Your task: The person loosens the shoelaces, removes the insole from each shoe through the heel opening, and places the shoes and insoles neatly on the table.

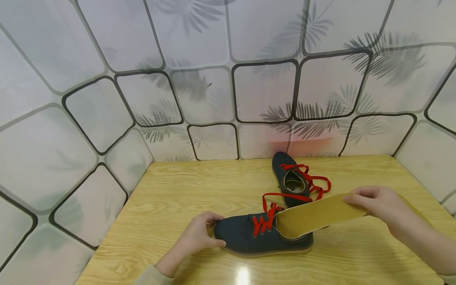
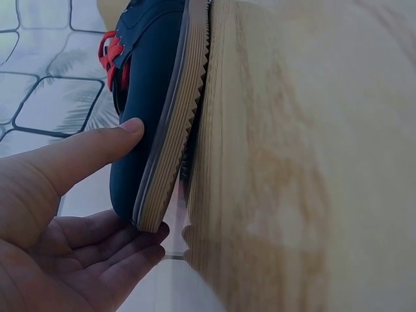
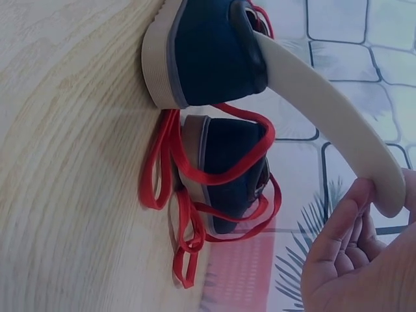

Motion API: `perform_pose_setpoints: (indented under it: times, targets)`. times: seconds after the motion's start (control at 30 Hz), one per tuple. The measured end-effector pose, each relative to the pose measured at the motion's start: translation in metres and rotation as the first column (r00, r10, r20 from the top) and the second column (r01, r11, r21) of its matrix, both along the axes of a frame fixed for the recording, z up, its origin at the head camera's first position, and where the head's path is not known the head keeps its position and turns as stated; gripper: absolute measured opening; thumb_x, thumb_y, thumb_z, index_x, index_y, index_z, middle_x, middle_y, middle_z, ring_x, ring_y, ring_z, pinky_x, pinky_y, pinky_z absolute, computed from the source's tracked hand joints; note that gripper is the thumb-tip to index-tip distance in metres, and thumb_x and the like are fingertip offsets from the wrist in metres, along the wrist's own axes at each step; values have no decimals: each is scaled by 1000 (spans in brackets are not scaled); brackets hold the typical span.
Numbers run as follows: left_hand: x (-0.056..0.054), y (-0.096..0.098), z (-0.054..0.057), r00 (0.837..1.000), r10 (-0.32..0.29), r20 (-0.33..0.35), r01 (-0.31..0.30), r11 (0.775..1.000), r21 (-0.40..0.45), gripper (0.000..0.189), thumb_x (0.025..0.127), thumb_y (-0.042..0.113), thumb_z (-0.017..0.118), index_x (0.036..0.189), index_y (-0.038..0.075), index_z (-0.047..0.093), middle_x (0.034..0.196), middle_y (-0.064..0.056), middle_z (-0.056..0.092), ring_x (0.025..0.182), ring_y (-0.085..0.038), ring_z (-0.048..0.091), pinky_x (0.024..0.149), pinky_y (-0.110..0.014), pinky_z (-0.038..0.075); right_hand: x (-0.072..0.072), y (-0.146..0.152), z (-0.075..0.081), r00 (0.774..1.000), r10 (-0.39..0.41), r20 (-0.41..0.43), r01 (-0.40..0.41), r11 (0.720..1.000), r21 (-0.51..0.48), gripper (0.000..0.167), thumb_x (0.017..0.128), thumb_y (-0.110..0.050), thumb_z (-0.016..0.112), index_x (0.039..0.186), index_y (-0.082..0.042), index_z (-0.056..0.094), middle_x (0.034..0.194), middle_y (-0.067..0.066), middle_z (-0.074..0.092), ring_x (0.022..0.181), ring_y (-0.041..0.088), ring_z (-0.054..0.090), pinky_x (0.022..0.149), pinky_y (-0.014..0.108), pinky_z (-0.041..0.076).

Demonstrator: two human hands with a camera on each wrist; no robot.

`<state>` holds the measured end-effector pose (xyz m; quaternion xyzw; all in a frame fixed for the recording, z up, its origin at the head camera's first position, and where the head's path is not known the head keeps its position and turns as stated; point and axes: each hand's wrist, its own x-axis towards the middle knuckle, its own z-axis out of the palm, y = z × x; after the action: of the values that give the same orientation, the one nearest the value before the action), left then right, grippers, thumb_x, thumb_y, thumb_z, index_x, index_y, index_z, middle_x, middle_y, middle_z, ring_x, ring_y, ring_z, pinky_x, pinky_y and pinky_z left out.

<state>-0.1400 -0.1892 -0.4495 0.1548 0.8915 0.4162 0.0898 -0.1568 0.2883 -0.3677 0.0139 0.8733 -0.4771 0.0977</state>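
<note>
A dark blue shoe with red laces lies sole down on the wooden table, its toe to the left. My left hand holds it by the toe, thumb on the near side and fingers round the front; the left wrist view shows the thumb on the upper and fingertips at the ridged sole. Between thumb and fingers, my right hand pinches one end of a yellowish insole. The insole's other end dips into the shoe's opening, its tip hidden inside, and the strip slopes up to the right.
Behind stands a second dark blue shoe, toe pointing away, its long red laces loose beside it. The wooden table ends at a pale curtain with leaf prints, through which something reddish shows.
</note>
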Motion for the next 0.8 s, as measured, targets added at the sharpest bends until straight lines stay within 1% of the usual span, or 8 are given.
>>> perform_pose_setpoints:
  times: [0.1,0.3,0.4,0.47,0.57,0.63,0.7,0.8]
  targets:
    - [0,0,0,1000,0,1,0,1000,1,59,76,9,97,128,0,70,129,-18,70,120,-41,68,105,-48,60,0,4,2,1000,-1,-3,1,1000,-2,19,105,-25,66,95,-23,81,87,-31,65,84,-9,56,72,19,56]
    - [0,0,1,1000,2,3,-2,1000,0,59,76,10,97,129,0,70,130,-18,70,121,-41,68,105,-49,60,0,11,3,999,-19,-42,20,1000,16,22,104,-26,69,88,-35,80,89,-37,61,85,-12,54,71,17,53]
    - [0,0,1,1000,2,-1,-2,1000,-2,60,76,10,97,129,0,70,130,-19,70,121,-42,68,105,-49,60,2,14,5,998,-46,-51,46,999,10,23,103,-27,70,85,-39,79,88,-37,62,83,-11,53,70,15,52]
    - [0,0,0,1000,1,-7,-1,1000,-4,60,76,10,97,129,-1,70,130,-19,70,121,-42,68,105,-49,60,3,15,6,997,-63,-37,63,998,-3,25,103,-29,70,83,-42,77,85,-34,64,80,-9,57,68,16,54]
    - [0,0,0,1000,0,-13,0,1000,-7,61,76,10,97,129,-1,70,130,-19,70,121,-42,68,105,-48,60,6,17,6,997,-80,-10,79,996,-32,29,104,-29,70,80,-45,75,79,-28,68,72,-3,62,64,20,57]
    - [1,1,0,1000,-1,-15,1,1000,-10,61,76,10,97,129,-1,70,130,-19,70,120,-41,68,105,-48,60,7,19,6,996,-84,15,85,994,-64,31,104,-27,69,79,-44,75,75,-23,71,67,2,66,61,24,59]
    - [1,1,0,1000,0,-15,0,1000,-12,61,76,9,97,129,-1,70,130,-19,70,120,-41,68,105,-49,60,7,23,6,997,-79,2,79,995,-64,31,105,-26,68,79,-42,76,78,-26,70,71,-2,64,63,22,57]
    - [1,1,1,1000,-3,-18,3,1000,-14,62,76,9,97,130,-2,69,132,-20,69,122,-42,68,106,-50,59,7,31,6,996,-76,-40,75,997,-28,29,105,-26,68,82,-39,79,83,-33,67,79,-9,57,66,20,52]
